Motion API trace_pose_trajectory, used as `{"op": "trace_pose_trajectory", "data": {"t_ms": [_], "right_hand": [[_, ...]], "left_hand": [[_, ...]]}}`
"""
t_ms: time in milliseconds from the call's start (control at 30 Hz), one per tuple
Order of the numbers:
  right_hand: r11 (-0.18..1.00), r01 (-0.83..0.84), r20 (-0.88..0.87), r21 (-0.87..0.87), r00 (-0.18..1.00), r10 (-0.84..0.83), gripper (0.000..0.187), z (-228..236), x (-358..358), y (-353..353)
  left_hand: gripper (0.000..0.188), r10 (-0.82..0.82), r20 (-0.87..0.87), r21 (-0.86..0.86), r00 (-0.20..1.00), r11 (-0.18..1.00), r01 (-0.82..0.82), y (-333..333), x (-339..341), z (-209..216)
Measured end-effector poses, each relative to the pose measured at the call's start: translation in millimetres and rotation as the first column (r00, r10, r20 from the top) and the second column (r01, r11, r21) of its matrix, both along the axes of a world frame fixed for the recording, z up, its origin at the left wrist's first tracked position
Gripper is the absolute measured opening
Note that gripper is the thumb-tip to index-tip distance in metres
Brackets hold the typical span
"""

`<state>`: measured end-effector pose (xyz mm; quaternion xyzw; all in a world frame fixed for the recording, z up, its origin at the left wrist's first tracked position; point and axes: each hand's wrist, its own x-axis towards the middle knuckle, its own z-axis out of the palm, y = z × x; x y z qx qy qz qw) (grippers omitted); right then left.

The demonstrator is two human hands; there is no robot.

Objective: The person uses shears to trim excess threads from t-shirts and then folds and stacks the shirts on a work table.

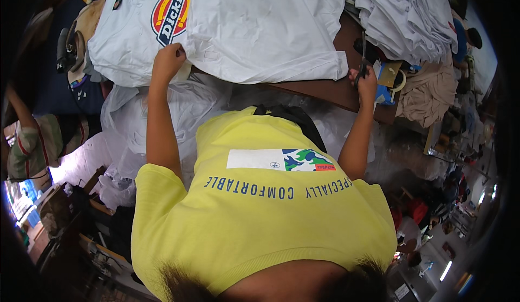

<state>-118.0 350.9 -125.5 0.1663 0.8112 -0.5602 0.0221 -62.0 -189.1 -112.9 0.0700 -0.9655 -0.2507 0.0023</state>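
A white T-shirt [260,37] with a red, yellow and dark printed logo [173,11] lies spread on the brown table [319,92]. My left hand [170,61] is closed at its near edge, below the logo, fingers pinched on the cloth. Off the right end of the shirt, my right hand [365,81] grips a pair of scissors [363,58] by the dark handles. Their blades point away from me and look nearly closed. The scissors are apart from the shirt.
A tall pile of white garments [403,18] stands at the far right. Beside my right hand are a tape roll [399,81] and beige cloth [430,93]. Clear plastic bags [162,112] hang below the table's front edge. Another person's arm [21,107] shows at far left.
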Motion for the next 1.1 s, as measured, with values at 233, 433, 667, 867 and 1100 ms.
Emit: {"op": "trace_pose_trajectory", "data": {"t_ms": [233, 433, 667, 867, 1100], "right_hand": [[0.961, -0.014, -0.031, 0.276, 0.999, 0.024, 0.041, -6, 59, 15], [0.641, -0.069, 0.141, 0.764, 0.988, -0.063, 0.047, 7, 60, -4], [0.574, 0.011, -0.002, 0.819, 1.0, -0.016, 0.028, 8, 53, 0], [0.627, 0.539, -0.322, 0.563, 0.841, -0.435, 0.04, 9, 52, 122], [0.769, 0.599, 0.238, -0.221, 0.798, -0.554, 0.053, 15, 33, 136]], "left_hand": [[0.025, 0.388, 0.365, 0.773, 0.846, 0.379, -0.508, 28, 61, -40], [0.024, 0.377, 0.514, 0.815, 0.771, 0.067, -0.576, 67, 73, -36], [0.021, 0.442, 0.47, 0.862, 0.764, -0.042, -0.506, 78, 66, -49], [0.026, 0.345, 0.436, 0.895, 0.831, -0.074, -0.439, 79, 62, -56], [0.025, 0.293, 0.451, 0.892, 0.843, -0.105, -0.44, 70, 64, -65]]}}
